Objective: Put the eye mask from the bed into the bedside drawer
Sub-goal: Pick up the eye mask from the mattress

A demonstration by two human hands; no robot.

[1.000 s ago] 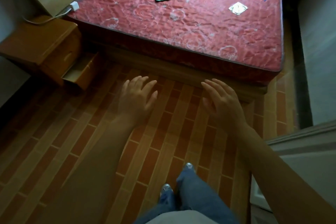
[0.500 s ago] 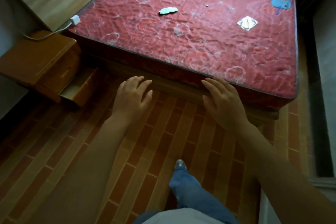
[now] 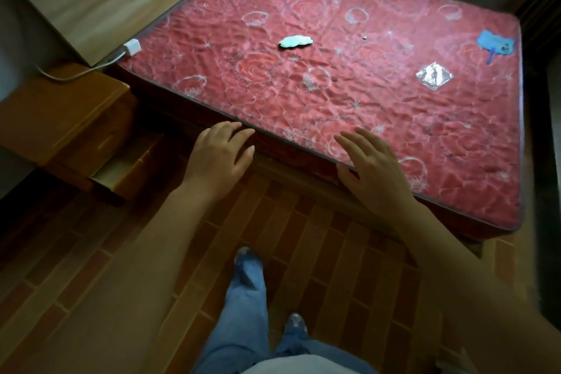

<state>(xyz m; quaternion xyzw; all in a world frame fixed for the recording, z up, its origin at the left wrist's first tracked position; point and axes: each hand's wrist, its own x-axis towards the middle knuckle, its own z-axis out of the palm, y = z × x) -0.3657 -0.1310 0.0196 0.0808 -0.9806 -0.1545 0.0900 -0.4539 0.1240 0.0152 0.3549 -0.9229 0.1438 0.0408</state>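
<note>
Both hands are empty with fingers spread – the left hand (image 3: 220, 158) and right hand (image 3: 372, 167) reach toward the bed (image 3: 349, 106). The eye mask (image 3: 295, 41) lies far past the fingertips, mid-mattress. The drawer (image 3: 121, 168) sits left of the left hand, pulled out – probably ready for it

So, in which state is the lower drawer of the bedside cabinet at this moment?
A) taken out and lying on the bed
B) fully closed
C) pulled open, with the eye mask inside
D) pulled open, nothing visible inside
D: the lower drawer stands pulled out with a bare pale bottom, while the eye mask lies on the bed.
</note>
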